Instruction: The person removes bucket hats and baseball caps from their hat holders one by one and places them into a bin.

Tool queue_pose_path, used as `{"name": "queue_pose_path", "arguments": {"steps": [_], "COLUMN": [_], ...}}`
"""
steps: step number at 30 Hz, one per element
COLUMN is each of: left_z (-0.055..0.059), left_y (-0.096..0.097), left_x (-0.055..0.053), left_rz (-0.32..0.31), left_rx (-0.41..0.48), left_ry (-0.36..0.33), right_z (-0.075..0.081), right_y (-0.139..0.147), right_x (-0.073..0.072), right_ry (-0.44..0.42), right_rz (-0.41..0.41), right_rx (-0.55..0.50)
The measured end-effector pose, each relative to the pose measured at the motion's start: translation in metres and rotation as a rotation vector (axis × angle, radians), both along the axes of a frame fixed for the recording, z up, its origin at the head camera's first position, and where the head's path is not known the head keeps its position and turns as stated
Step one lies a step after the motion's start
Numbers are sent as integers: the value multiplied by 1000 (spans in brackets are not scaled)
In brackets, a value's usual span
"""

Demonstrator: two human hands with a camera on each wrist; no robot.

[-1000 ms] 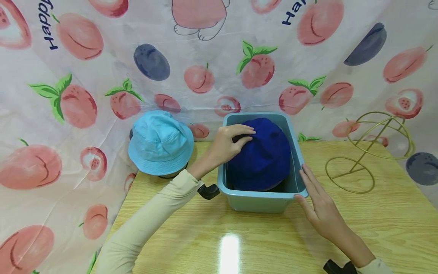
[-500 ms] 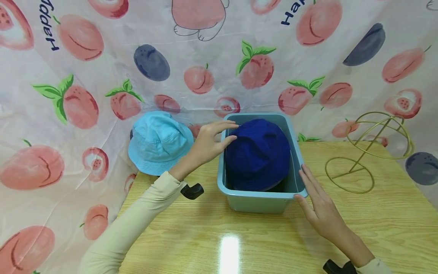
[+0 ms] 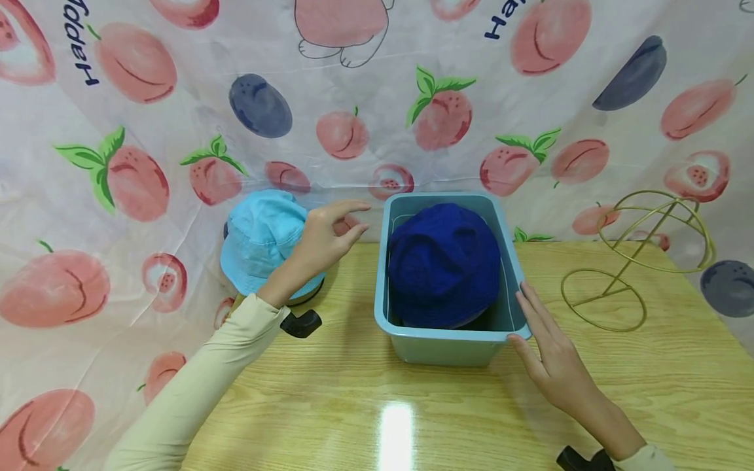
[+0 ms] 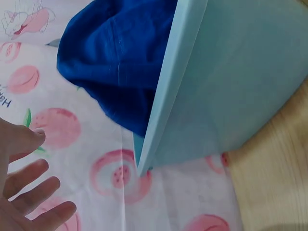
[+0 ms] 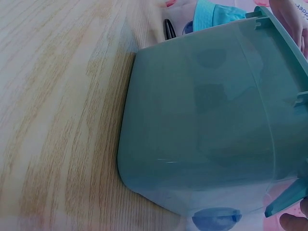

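Note:
My left hand point(image 3: 318, 239) is in the air between a light blue bucket hat point(image 3: 262, 229) and a blue-green plastic bin point(image 3: 442, 347). Its thumb and fingers are spread apart and hold nothing; the left wrist view shows the same hand point(image 4: 29, 187) apart from the bin. Inside the bin lies a dark blue bucket hat point(image 3: 444, 265), crown up. My right hand point(image 3: 554, 360) rests on the bin's front right corner, fingers straight along the rim. Part of the light blue hat is behind my left hand. What lies under the dark blue hat is hidden.
A gold wire stand point(image 3: 612, 281) with round rings stands on the wooden table point(image 3: 330, 392) to the right of the bin. Behind the table hangs a fruit-printed cloth point(image 3: 365, 78). A dark curved edge point(image 3: 309, 293) shows beneath the light blue hat.
My left hand has drawn away from the dark blue hat, moving left past the bin's rim to beside the light blue hat. My right hand and the bin have stayed put.

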State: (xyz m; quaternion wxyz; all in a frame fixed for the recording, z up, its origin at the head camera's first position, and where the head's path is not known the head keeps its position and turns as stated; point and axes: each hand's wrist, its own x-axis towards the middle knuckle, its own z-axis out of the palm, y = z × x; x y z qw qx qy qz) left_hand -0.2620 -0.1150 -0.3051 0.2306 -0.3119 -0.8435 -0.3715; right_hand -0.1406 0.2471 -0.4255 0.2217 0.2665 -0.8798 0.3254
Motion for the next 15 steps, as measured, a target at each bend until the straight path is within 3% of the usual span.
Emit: {"name": "queue_pose_path", "arguments": {"steps": [10, 15], "left_z": [10, 14], "left_y": [-23, -34], "left_x": [-1, -3], "left_rz": [113, 128], "left_rx": [-99, -109], "left_ry": [-17, -9], "right_z": [1, 1], "right_y": [-1, -1], "right_x": [0, 0], "right_ry": [9, 8], "right_rz": [4, 4], "right_rx": [-7, -5]}}
